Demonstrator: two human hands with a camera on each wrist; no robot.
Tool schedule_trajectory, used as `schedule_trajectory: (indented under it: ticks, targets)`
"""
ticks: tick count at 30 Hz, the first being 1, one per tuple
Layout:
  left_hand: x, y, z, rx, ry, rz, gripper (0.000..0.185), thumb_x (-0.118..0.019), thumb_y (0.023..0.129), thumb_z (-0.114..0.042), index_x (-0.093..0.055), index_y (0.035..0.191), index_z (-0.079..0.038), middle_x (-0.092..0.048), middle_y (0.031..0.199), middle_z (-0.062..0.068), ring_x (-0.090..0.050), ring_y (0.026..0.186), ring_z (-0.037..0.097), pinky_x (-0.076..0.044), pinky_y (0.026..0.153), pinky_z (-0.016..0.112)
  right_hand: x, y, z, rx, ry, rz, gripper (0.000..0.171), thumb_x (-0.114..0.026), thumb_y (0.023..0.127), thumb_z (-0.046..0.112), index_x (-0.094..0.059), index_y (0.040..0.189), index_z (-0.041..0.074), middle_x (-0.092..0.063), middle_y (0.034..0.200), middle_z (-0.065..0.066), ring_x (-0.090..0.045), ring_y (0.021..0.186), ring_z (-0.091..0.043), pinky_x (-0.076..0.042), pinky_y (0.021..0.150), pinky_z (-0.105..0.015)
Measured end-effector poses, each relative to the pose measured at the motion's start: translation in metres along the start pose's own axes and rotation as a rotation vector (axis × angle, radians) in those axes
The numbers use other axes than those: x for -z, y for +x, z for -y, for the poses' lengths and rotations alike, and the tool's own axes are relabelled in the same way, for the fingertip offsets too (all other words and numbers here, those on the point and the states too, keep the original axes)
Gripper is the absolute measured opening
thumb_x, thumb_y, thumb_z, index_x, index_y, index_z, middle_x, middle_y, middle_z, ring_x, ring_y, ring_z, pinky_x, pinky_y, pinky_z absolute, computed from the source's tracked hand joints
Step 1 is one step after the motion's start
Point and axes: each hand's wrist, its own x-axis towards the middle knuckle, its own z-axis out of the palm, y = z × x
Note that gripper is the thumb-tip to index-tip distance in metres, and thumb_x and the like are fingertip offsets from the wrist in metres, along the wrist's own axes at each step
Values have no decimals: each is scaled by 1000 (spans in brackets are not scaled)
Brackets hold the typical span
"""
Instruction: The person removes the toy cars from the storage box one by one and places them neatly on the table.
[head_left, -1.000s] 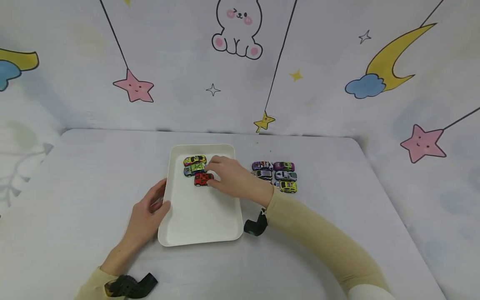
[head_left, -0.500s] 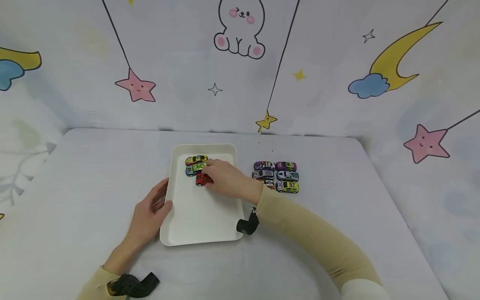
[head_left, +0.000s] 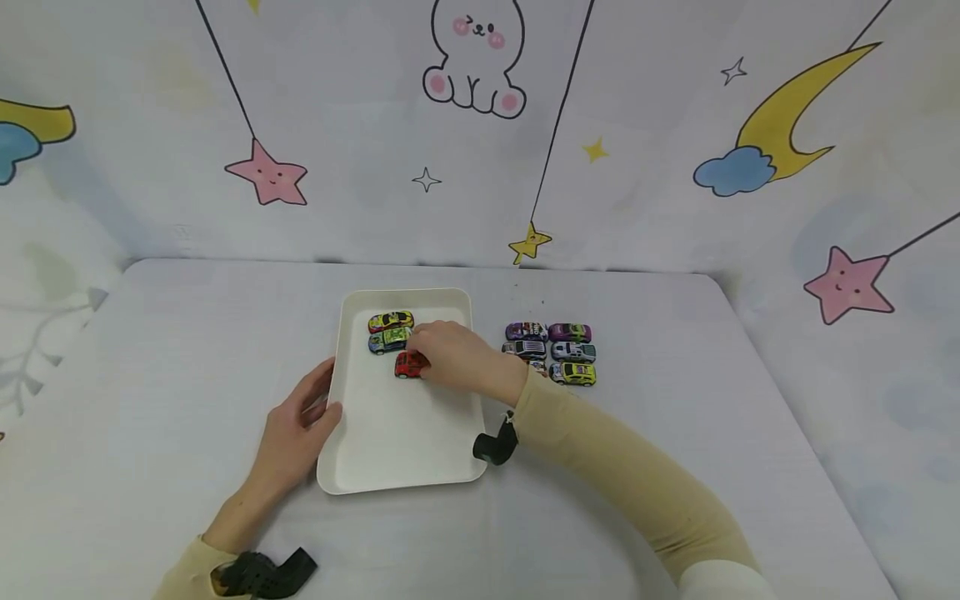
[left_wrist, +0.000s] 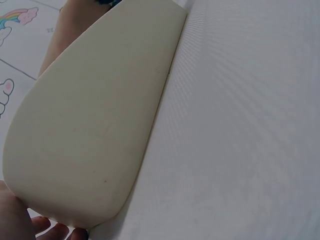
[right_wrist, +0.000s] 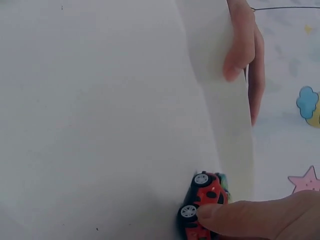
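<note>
While I look down through the head camera, the left hand grips the near-side wall of a white tray, thumb over the rim, fingers along the outside. Across the tray from it, the right hand pinches a red toy car inside the tray; my right wrist view shows the thumb against the car, next to a wheel. Just past those fingertips lie a yellow car and a green-and-blue car, side by side. To the right of the right hand, off the tray, toy cars sit in two columns. Under both hands I see a table spread with smooth white cloth, its far corners rounded. Beyond the hands rises a pale wall printed with a winking white animal, high ahead of the right hand, a pink star ahead of the left, and, farther out to the right, a yellow moon over a blue cloud.
</note>
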Motion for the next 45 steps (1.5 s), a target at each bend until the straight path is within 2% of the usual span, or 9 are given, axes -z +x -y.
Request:
schedule_trajectory:
  ticks: [9, 16, 21, 34, 39, 45]
  targets:
    - [-1, -1, 2, -7, 7, -1, 57, -58, 99, -8, -40, 153, -10, -50, 148, 20, -54, 131, 39, -38, 93, 0, -4, -7, 0, 24, -5, 8, 11, -75, 86, 6, -71, 95, 9, -65, 90, 0, -52, 78, -15, -44, 72, -27]
    - [-1, -1, 2, -8, 8, 4, 58, -58, 99, -8, -39, 153, -11, -49, 149, 20, -53, 131, 40, -38, 93, 0, -6, -15, 1, 31, -26, 36, 16, -76, 84, 7, -72, 100, 9, -67, 94, 0, -55, 81, -15, -49, 77, -27]
    - [-1, -2, 1, -12, 17, 7, 58, -58, 99, -8, -39, 153, -10, -49, 149, 21, -52, 132, 41, -37, 93, 0, -6, -22, 4, 23, 3, 50, 17, -74, 85, 4, -72, 101, 9, -67, 94, 0, -56, 81, -14, -50, 76, -25]
    - [-1, -1, 0, -19, 14, 6, 58, -58, 99, -8, -39, 153, -10, -50, 149, 20, -54, 131, 40, -37, 93, 0, -16, -36, -1, 49, 42, 43, 12, -77, 85, 8, -70, 94, 11, -60, 84, 4, -52, 75, -12, -42, 66, -21]
    - [-1, -1, -1, -15, 17, 9, 58, -58, 99, -9, -39, 153, -10, -49, 149, 20, -53, 131, 40, -37, 93, 0, -19, -41, -1, 44, 63, 37, 13, -76, 87, 12, -71, 99, 12, -65, 90, 4, -54, 77, -11, -45, 67, -20]
    - [-1, -1, -1, -13, 21, 8, 58, -58, 99, -9, -38, 153, -9, -49, 149, 21, -53, 131, 41, -37, 93, -1, -23, -47, -4, 64, 90, -12, 20, -75, 88, 13, -73, 108, 10, -72, 103, -1, -59, 84, -11, -50, 74, -20]
